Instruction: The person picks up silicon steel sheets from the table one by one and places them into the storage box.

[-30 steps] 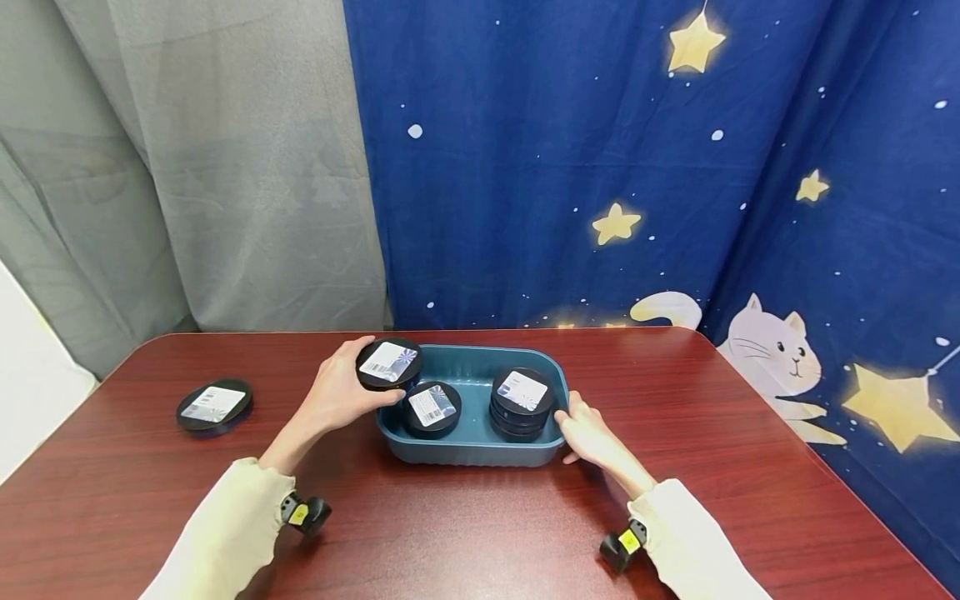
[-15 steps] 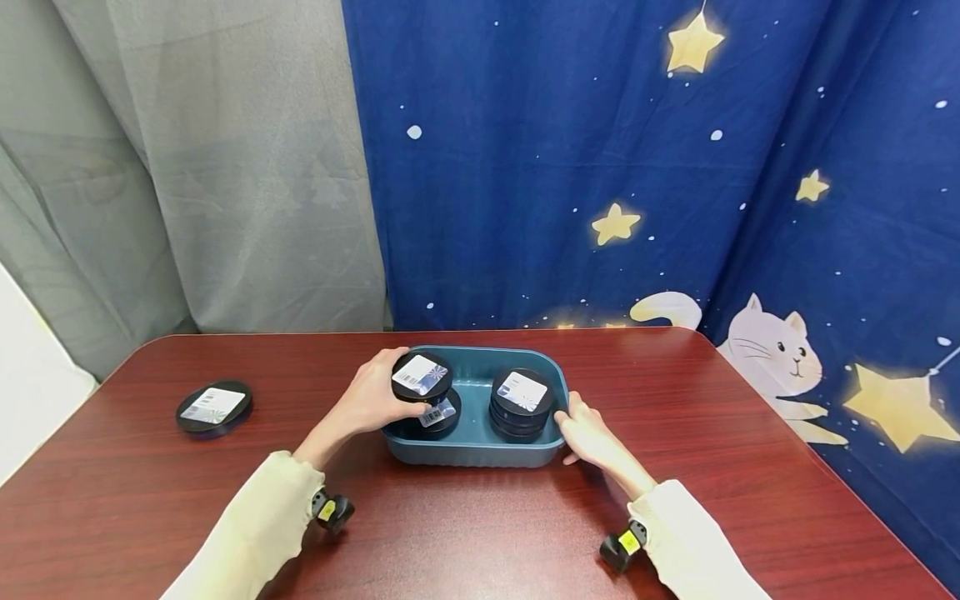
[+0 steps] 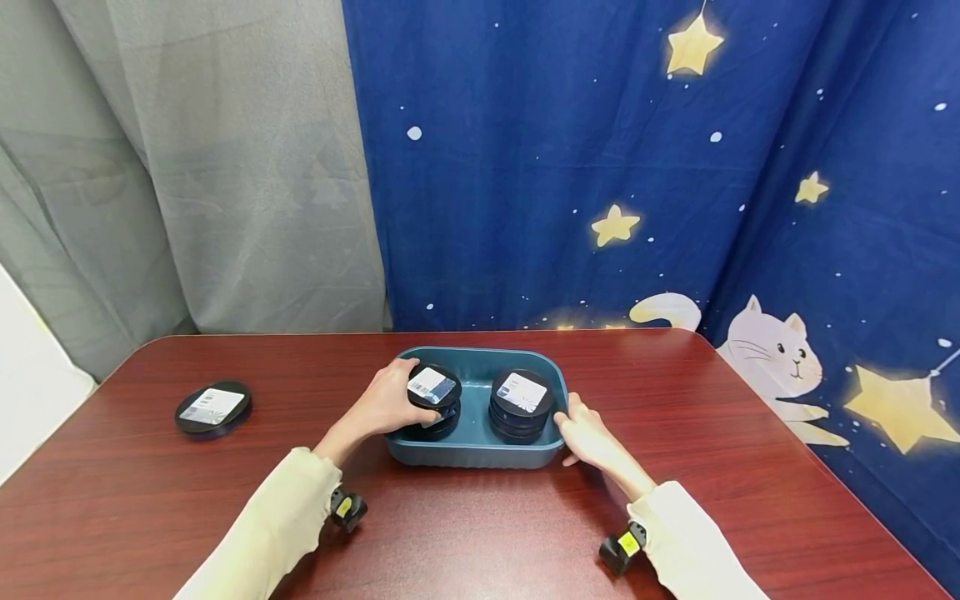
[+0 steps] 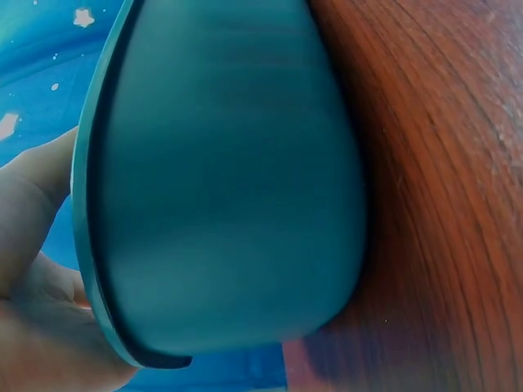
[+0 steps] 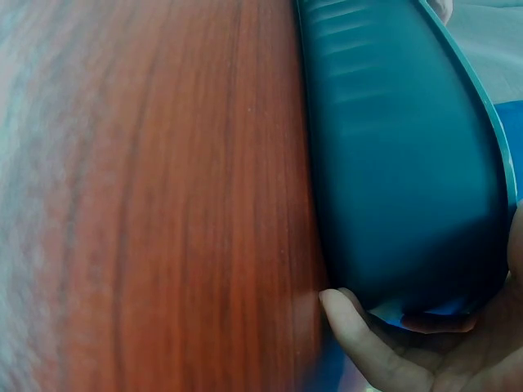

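My left hand [image 3: 386,402] holds a round black container [image 3: 432,386] with a white label on top. It is inside the left end of a teal plastic bin [image 3: 472,454], over another black container [image 3: 435,427] that is mostly covered. At the bin's right end, a stack of black containers [image 3: 521,404] stands. My right hand [image 3: 590,433] grips the bin's right end, thumb at the rim. In the left wrist view the bin's outer wall [image 4: 229,180] hides what the left hand [image 4: 37,278] holds. The right wrist view shows the right fingers [image 5: 372,347] against the bin's end.
Another labelled black container [image 3: 213,407] lies on the reddish wooden table [image 3: 480,533], left of the bin. Grey curtain [image 3: 262,167] and blue starry curtain [image 3: 525,167] hang behind the table's far edge.
My left hand has carried the black container rightward from the bin's left rim and lowered it over the one inside. The right hand and the bin have stayed in place.
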The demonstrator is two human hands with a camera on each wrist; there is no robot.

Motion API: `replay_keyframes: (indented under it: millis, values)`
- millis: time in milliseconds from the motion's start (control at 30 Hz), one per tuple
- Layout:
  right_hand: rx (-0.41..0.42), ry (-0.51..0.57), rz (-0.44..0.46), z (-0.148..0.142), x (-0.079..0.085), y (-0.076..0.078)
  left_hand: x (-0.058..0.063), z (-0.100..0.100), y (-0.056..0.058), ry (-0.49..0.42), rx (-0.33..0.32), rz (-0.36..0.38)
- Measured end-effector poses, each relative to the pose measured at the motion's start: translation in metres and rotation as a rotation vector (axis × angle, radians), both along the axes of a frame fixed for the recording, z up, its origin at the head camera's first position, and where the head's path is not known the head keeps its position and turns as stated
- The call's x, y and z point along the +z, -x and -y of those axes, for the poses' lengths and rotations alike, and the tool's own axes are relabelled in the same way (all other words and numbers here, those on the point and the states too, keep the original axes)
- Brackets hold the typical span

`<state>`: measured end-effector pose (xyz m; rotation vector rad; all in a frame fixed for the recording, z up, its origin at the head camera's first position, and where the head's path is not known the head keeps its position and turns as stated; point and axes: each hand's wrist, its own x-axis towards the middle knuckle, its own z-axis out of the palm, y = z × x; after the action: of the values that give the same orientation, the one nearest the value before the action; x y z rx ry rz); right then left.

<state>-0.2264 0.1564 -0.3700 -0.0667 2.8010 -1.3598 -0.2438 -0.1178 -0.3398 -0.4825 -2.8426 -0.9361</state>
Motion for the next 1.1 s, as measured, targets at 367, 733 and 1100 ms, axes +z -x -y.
replay_keyframes:
  millis: [367, 733, 1100]
  values:
    - [0.005, 0.010, 0.004, 0.000, -0.002, 0.000, -0.002, -0.005, 0.001, 0.060, -0.012, 0.013]
    - [0.008, 0.009, 0.008, 0.000, -0.002, 0.000, -0.001, -0.008, 0.001, 0.123, -0.012, 0.024]
    - [0.007, 0.004, 0.009, 0.001, 0.000, -0.001, 0.001, -0.014, 0.002, 0.197, 0.005, 0.093]
